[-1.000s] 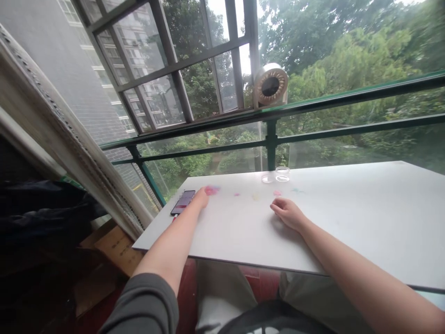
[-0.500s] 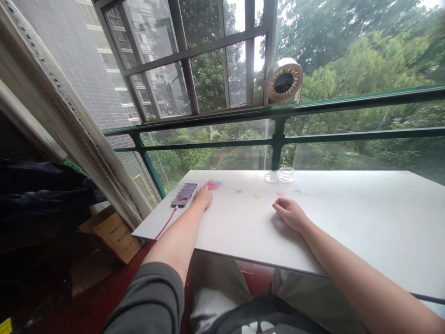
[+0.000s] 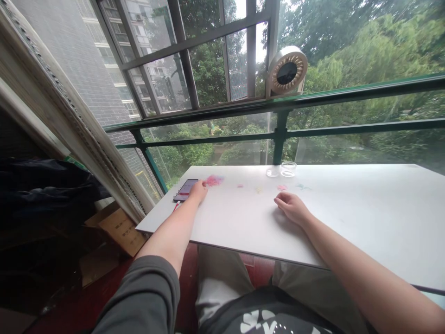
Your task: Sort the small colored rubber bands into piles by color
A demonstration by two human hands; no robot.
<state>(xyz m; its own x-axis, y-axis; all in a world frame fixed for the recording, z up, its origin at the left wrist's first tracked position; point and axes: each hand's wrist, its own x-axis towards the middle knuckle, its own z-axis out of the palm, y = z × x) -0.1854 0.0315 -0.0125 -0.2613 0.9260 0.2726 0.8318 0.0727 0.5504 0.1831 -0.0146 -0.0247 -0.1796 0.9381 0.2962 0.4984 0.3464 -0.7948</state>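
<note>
On the far left of the desk (image 3: 236, 222), find the pink pile (image 3: 213, 181) just right of the fingers of the left hand (image 3: 199, 191) and slightly beyond, touching or very near: cannot tell which. Spread longest from left to right, so narrow end toward that hand. Much nearer to the left than to the right hand (image 3: 292, 206), with the phone (image 3: 185, 190) just beside the left on the outer side. Curled at the left fingers; cannot tell whether pinching anything. Loosely curled at the right, just short of the pink patch (image 3: 282, 187); cannot see inside.
</note>
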